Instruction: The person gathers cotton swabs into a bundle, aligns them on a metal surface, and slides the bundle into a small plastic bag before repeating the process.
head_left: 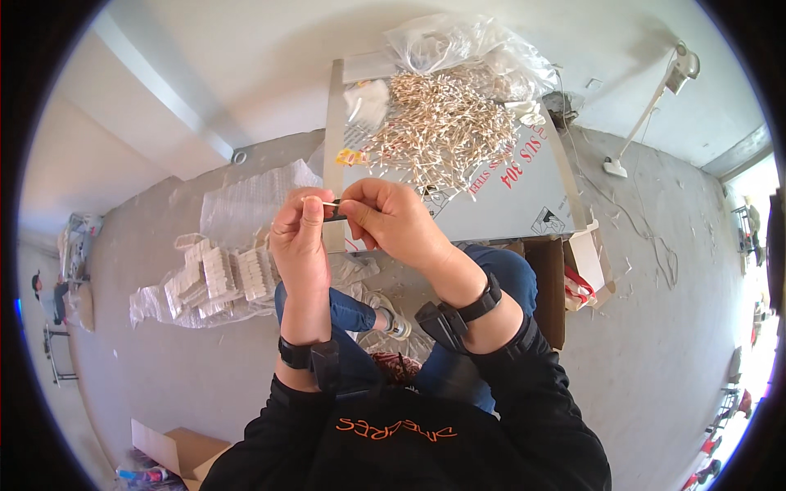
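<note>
In front of my chest my two hands meet over the near left edge of the metal-topped table. A thin cotton swab spans the gap between my fingertips. My left hand is closed on one end, thumb up. My right hand pinches at the other end with thumb and forefinger; its remaining fingers are curled. Just beyond them a large loose pile of cotton swabs covers much of the tabletop. Whether more than one swab is between my fingers cannot be made out.
Clear plastic bags lie behind the pile, a small white bag left of it. Stacked white packs rest on plastic wrap on the floor at left. An open cardboard box stands by my right knee. A stick vacuum leans at right.
</note>
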### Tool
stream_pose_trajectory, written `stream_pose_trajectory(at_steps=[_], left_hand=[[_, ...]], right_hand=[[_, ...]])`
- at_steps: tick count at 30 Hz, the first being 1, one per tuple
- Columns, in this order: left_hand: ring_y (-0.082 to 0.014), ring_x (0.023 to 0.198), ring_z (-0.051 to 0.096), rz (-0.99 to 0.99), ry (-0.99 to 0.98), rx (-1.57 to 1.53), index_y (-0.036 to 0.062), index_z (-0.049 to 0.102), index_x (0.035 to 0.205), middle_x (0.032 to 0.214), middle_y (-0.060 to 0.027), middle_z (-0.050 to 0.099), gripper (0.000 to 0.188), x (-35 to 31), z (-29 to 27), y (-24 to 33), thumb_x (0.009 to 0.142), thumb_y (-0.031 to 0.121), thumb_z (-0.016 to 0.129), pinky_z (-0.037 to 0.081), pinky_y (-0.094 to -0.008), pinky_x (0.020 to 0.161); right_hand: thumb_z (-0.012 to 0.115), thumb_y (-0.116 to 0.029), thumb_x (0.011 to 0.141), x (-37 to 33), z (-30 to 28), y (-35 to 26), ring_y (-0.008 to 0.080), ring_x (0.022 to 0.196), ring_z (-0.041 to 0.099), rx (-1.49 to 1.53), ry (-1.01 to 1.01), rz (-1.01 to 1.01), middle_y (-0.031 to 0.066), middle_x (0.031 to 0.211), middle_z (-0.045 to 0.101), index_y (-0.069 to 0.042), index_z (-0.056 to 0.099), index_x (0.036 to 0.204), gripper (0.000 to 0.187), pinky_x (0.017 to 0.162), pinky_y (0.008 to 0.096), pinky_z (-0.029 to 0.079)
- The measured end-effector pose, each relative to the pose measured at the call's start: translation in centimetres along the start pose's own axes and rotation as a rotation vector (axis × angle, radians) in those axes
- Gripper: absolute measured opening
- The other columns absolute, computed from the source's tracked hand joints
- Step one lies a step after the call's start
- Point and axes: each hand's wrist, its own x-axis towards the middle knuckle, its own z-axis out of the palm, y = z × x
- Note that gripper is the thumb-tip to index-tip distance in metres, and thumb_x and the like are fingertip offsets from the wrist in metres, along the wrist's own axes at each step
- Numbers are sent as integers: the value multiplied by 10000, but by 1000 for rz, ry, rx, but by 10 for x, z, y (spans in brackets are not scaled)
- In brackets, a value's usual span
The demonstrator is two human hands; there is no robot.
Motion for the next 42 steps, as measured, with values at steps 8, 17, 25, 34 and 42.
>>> stream_pose_trajectory(at_steps=[8, 17, 25, 34, 42], left_hand=[[-117, 766, 566, -186, -79, 62, -2, 684, 962, 966, -48, 648, 219, -2, -24, -16, 941, 209, 625, 447, -251, 743], [-74, 836, 575, -651, -109, 358, 64, 638, 1132, 969, 0, 654, 341, -1, -64, -116, 1010, 340, 480, 463, -231, 743], [-145, 846, 628, -569, -303, 638, 41, 650, 1077, 943, -40, 675, 277, 79, -57, -237, 969, 276, 552, 493, -284, 740], [-371, 1280, 447, 57, -597, 1634, 149, 568, 1300, 1361, -207, 500, 420, 216, -50, -362, 945, 366, 508, 354, -445, 1069], [-340, 1447, 175, -272, -674, 1701, 147, 325, 1478, 1558, -110, 247, 591, 223, -15, -399, 992, 485, 319, 142, -578, 1141]], right_hand=[[505, -230, 998, 7, 3, 13, 82, 482, 470, -30, -147, 112, 18, 623, 564, -20, 590, 841, 276, 458, 233, 361], [498, -147, 916, 32, -31, 49, 407, 727, 645, -952, 518, -40, 219, 843, 652, -1, 454, 1095, 235, 625, 462, 525], [540, -161, 913, -1, -15, 27, 377, 736, 638, -960, -38, -51, 178, 819, 636, -31, 537, 1068, 202, 618, 446, 503], [643, -192, 857, -19, -41, 3, 245, 679, 619, -1040, -34, -93, 78, 754, 579, -18, 553, 1058, 280, 574, 351, 493], [652, -234, 847, -20, -68, -4, 207, 703, 590, -1045, -55, 51, 54, 793, 546, -14, 555, 1114, 359, 598, 310, 482]])
